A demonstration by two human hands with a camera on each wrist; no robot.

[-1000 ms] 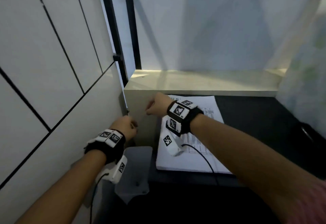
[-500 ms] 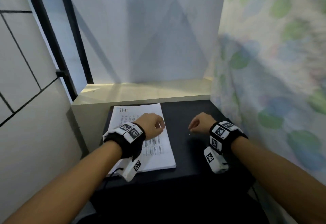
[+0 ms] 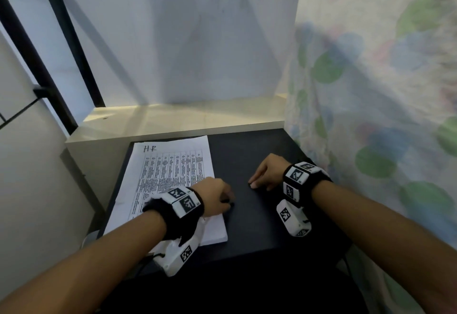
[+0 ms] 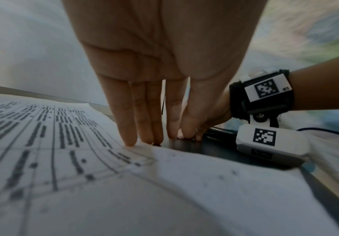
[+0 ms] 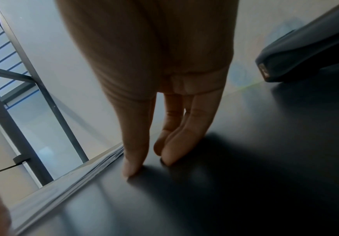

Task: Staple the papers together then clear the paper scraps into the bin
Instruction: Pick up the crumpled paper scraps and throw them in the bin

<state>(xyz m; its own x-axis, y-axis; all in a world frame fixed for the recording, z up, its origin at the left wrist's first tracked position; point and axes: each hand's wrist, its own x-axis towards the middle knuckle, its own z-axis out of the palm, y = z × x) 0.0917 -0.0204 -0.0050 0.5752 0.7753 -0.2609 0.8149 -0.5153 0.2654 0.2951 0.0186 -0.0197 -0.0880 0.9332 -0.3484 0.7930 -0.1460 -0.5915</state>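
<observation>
- The stack of papers [image 3: 170, 185] is seen lying flat on the left part of the black table [image 3: 247, 155], its far edge near the pale ledge [image 3: 183, 123].
- The left hand [image 3: 215, 196] is held over the stack's right edge; in the left wrist view its fingers [image 4: 128, 127] are stretched straight down, tips touching the top sheet and the table beside it, nothing being pinched.
- The right hand [image 3: 267, 172] is set on bare table, well apart from the papers, with straight fingertips [image 5: 133, 166] pressed to the surface and nothing held.
- A dark object [image 5: 305, 52], perhaps the stapler, is glimpsed at the edge of the right wrist view; its identity cannot be confirmed.
- No scraps or bin can be made out.
- The sheets are judged light, limp and apt to slide or fan apart on the smooth top, so they are best squared first and pinched at a corner, with the stack pressed flat.
</observation>
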